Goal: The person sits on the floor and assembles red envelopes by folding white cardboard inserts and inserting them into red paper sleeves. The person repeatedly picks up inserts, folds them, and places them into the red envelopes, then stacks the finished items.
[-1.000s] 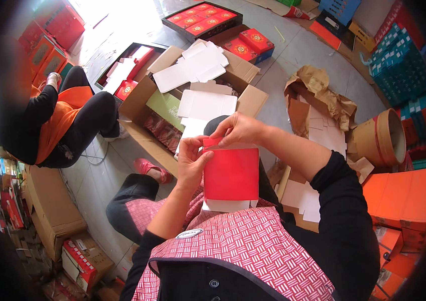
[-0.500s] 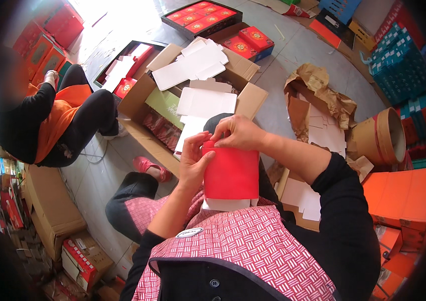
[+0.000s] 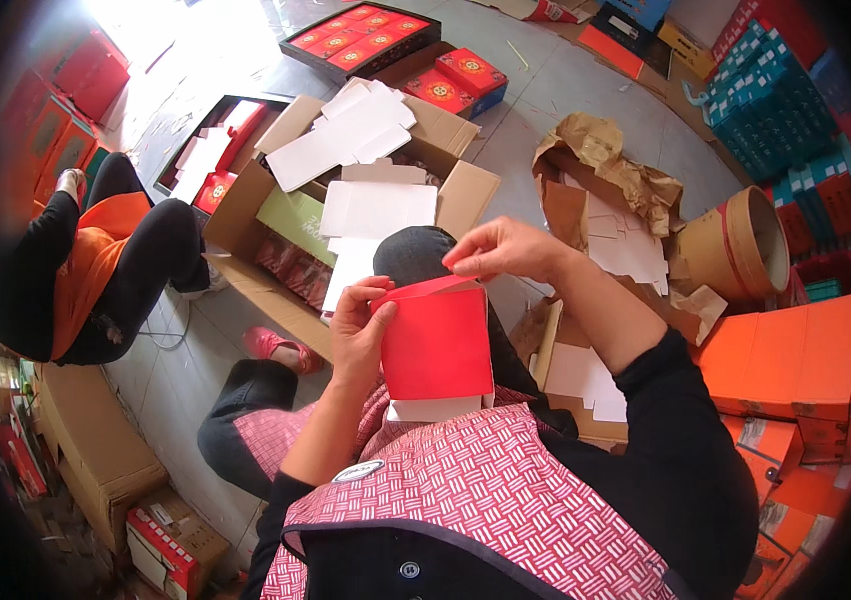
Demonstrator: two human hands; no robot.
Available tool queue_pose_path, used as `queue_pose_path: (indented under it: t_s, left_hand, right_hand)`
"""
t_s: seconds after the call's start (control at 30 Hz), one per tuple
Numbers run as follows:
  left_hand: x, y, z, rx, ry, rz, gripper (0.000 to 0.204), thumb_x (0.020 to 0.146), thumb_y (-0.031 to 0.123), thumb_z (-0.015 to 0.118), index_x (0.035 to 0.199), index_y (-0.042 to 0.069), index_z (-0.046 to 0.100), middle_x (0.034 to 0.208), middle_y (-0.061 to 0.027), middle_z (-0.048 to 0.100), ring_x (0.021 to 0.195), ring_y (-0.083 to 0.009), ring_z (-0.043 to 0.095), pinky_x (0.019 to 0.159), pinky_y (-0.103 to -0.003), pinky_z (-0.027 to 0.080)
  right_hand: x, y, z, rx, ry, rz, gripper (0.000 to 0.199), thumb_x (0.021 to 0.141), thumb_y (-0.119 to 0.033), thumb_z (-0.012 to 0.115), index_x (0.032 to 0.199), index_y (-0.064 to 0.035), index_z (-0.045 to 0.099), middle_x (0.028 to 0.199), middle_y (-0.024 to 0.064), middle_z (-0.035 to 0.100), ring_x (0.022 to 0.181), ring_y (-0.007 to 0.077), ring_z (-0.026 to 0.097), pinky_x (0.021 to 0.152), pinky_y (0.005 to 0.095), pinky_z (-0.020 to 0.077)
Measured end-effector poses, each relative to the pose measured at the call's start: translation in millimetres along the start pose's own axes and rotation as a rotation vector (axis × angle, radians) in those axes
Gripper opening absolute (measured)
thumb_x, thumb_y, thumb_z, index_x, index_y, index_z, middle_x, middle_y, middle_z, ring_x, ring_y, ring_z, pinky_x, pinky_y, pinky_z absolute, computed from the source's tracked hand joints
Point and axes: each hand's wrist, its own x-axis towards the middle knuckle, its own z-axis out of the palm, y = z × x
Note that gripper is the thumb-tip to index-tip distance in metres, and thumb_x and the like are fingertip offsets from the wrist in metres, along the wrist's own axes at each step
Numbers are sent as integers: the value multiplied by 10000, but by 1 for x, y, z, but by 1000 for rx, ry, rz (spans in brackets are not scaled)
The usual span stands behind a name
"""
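A red cardboard box (image 3: 435, 345) with a white underside is held above my lap. My left hand (image 3: 358, 330) grips its left side, thumb against the upper left corner. My right hand (image 3: 500, 250) pinches the top flap at the upper right edge, bending it over. I sit on the floor wearing a red-and-white patterned apron over black sleeves.
An open brown carton (image 3: 465, 195) with white flat cardboard blanks lies ahead. Trays of red boxes (image 3: 360, 30) lie farther off. Another person in orange and black (image 3: 95, 265) sits at left. Crumpled brown paper (image 3: 605, 160), a round drum (image 3: 735, 245) and orange boxes (image 3: 795, 355) are at right.
My right hand has shifted right along the top edge, folding the flap over. The left hand has slid slightly lower on the box's left side.
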Motion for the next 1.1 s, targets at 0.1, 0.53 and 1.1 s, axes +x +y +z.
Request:
queue_pose_path:
  t_s: [0.1,0.53,1.1]
  left_hand:
    - [0,6,7,136,38,-21,132,833,1,629,947,41,576,1157,-102,542,1059,-189,530,936,-313,425]
    - [27,33,66,1242,-206,356,142,698,112,695,761,59,579,961,-82,562,961,-283,514,907,-410,320]
    - [31,17,67,1119,-221,300,158,682,85,702,737,49,558,891,-75,557,895,-280,518,824,-379,367]
  right_hand:
    - [-15,2,8,166,30,145,286,798,-237,713,1019,-57,688,880,16,666,802,98,616,694,248,508]
    - [-16,30,44,533,358,83,224,781,-98,716,983,-8,678,876,71,674,804,127,626,725,260,513]
    - [-10,52,75,714,591,-260,42,858,-32,630,838,-10,601,849,79,656,770,111,613,714,236,502]
